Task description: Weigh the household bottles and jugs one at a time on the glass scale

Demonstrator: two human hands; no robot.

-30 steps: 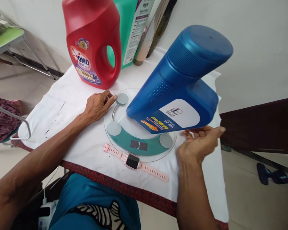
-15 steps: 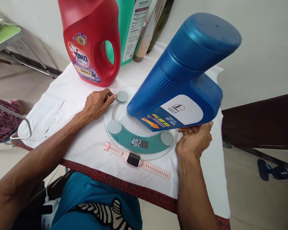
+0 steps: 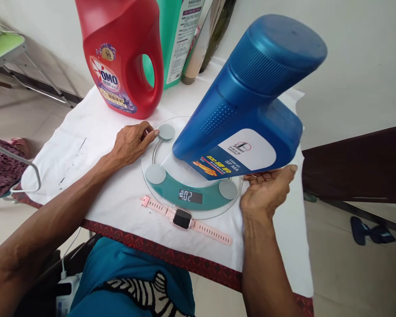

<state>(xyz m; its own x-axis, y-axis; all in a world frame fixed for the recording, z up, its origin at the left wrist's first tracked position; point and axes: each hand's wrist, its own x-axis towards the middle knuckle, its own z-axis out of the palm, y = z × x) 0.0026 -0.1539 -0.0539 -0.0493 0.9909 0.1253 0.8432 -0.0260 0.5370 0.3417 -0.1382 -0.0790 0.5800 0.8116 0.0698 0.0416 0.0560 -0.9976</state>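
While the blue bottle (image 3: 244, 110) stands on the round glass scale (image 3: 171, 196), it hides much of the platform from me, and I cannot judge from this wide view whether it truly tilts. I see the display (image 3: 190, 196) lit, but its characters look inverted and I cannot read them with confidence. Beside the bottle's lower edge, the right hand (image 3: 265, 191) lies palm up with its thumb spread and fingers half-curled; their tips run out of sight by the bottle, so I cannot tell whether they touch it. The left hand (image 3: 133, 140) rests at the scale's opposite side, fingers loosely bent and thumb at the rim; whether they pinch the glass, I cannot make out. Just below the scale, I see a pink-strapped watch (image 3: 182, 219) with a dark screen lying on the white cloth (image 3: 290, 246). Farther back, the top edge of my view cuts off the red jug (image 3: 119, 57), which partly covers a green container (image 3: 170, 26). At the bottom left, a white device (image 3: 69, 290) with a cable shows only in part.
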